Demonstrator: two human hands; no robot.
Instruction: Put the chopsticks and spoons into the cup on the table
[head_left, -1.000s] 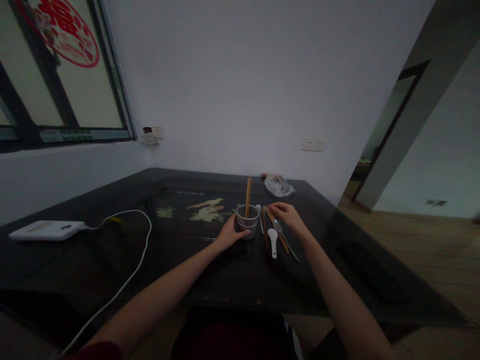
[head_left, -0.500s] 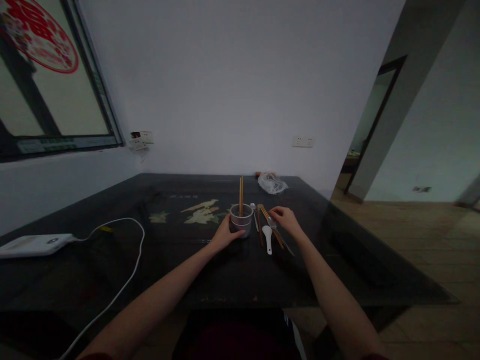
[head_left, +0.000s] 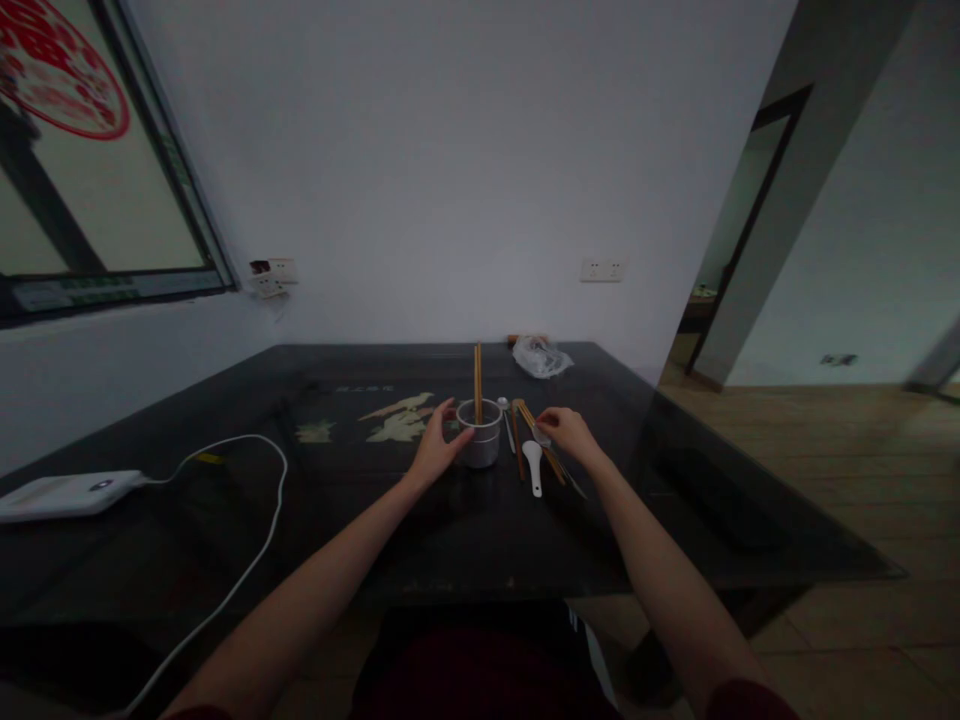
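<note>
A grey metal cup [head_left: 481, 450] stands upright on the dark table with a pair of wooden chopsticks [head_left: 478, 380] in it. At the cup's left side is my left hand [head_left: 436, 445], fingers spread and the thumb near the front of the rim. My right hand [head_left: 566, 430] is closed in a pinch at the head of a metal fork [head_left: 543, 438], among the utensils right of the cup. Beside it lie a white spoon [head_left: 533, 468], more wooden chopsticks [head_left: 556, 466], a brown wooden stick [head_left: 518, 445] and a thin long-handled spoon [head_left: 508, 425]. My fingers partly hide the fork.
A crumpled clear plastic bag [head_left: 540, 358] lies near the wall at the back. On the left, a white power bank [head_left: 75, 497] has a white cable [head_left: 279, 500] looping over the table [head_left: 480, 550]. A dark flat object [head_left: 720, 495] lies at right.
My left hand has loosened from around the cup and its fingers have spread. My right hand has moved slightly left and closed at the fork's head. The view has shifted a little.
</note>
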